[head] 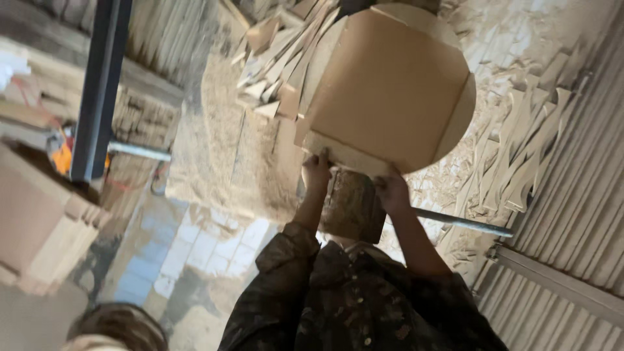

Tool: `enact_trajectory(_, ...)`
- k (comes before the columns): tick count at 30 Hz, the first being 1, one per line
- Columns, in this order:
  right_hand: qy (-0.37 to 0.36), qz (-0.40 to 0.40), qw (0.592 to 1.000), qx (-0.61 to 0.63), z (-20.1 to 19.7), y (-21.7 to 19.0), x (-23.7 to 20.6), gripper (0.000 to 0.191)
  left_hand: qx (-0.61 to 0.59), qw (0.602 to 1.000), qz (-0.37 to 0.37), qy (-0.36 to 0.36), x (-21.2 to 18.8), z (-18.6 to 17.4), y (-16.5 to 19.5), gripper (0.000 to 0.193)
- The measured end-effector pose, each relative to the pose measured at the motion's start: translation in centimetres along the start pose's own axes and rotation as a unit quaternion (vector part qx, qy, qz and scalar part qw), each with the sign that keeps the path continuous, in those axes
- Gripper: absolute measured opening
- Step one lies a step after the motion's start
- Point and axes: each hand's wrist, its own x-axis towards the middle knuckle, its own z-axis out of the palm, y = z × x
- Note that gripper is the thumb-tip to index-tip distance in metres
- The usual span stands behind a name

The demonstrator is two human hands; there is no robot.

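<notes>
Held up in front: a stack of flat boards (390, 84), pale brown, plain-faced, like thin fibreboard or plywood. Uppermost, a squarish sheet, tilted so one corner points up and away from the grip; behind it, a round disc, its curved rim showing past the sheet at the top and on the right. Gripped along the near, lower edge, where the pale cut thickness shows, between left hand (316, 170) and right hand (391, 190). Just below the grip, between the wrists, a darker, rough brown block (351, 205), partly hidden.
</notes>
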Motion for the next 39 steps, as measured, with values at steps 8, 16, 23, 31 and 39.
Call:
enact_trajectory(8,0.157,0.023,0.982,0.100,-9.0,0.1,-3.4,0.039,-0.119,0.991,-0.053,0.024,-5.7,-1.4,-7.5,0.046)
enact_trajectory(16,0.101,0.050,0.992,0.052,-8.9,0.5,-4.2,0.047,-0.107,0.993,-0.034,0.020,-4.2,-1.9,-9.5,0.044)
enact_trajectory(23,0.060,0.057,0.994,0.067,-7.6,0.9,-5.2,0.049,-0.106,0.993,-0.051,-0.001,-3.4,-3.2,-8.9,0.045)
enact_trajectory(31,0.074,0.094,0.992,0.051,-7.5,1.0,-6.5,0.048,-0.108,0.994,-0.031,0.016,-4.9,-4.2,-8.2,0.043)
enact_trajectory(39,0.120,0.134,0.983,0.024,-6.5,1.9,-6.5,0.052,-0.123,0.991,-0.061,0.007,-2.8,-4.8,-7.3,0.042)
